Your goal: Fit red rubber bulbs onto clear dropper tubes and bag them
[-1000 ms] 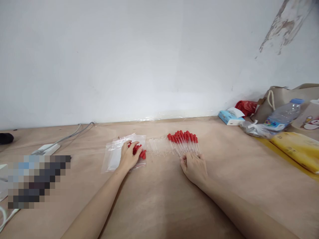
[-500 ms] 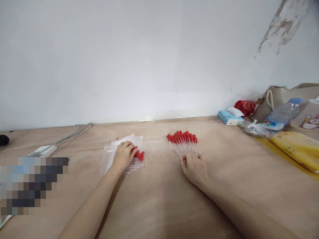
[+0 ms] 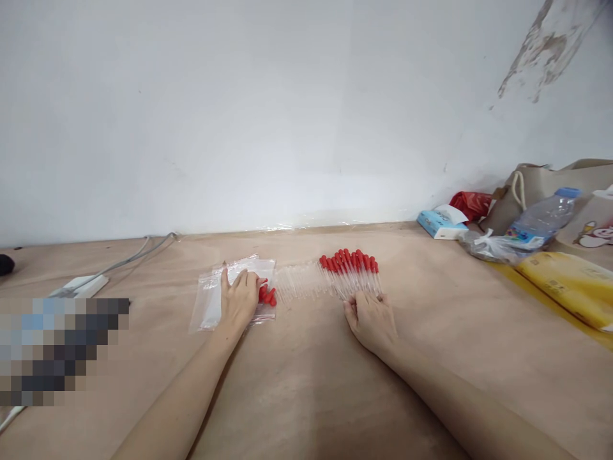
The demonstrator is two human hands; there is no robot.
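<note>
My left hand (image 3: 240, 299) lies palm down over several clear zip bags (image 3: 205, 303), fingers apart and the outer one stretched away. By its fingertips are loose red rubber bulbs (image 3: 269, 296) on the bags' right side; whether a finger grips one is hard to see. My right hand (image 3: 371, 319) is curled over the lower ends of a fan of glass droppers (image 3: 352, 276) with red bulbs. Its fingertips are partly hidden. Between the hands lies a row of clear glass tubes (image 3: 301, 281) without bulbs.
At the right stand a blue tissue pack (image 3: 438, 223), a plastic bottle (image 3: 546, 217), a yellow packet (image 3: 569, 287) and a paper bag (image 3: 507, 204). On the left are a white power strip (image 3: 86, 286) with a grey cable (image 3: 138, 254) and a blurred patch. A wall runs behind.
My left hand has turned and spread its fingers, shifting slightly off the red bulbs so that more of them show. My right hand stays at the droppers.
</note>
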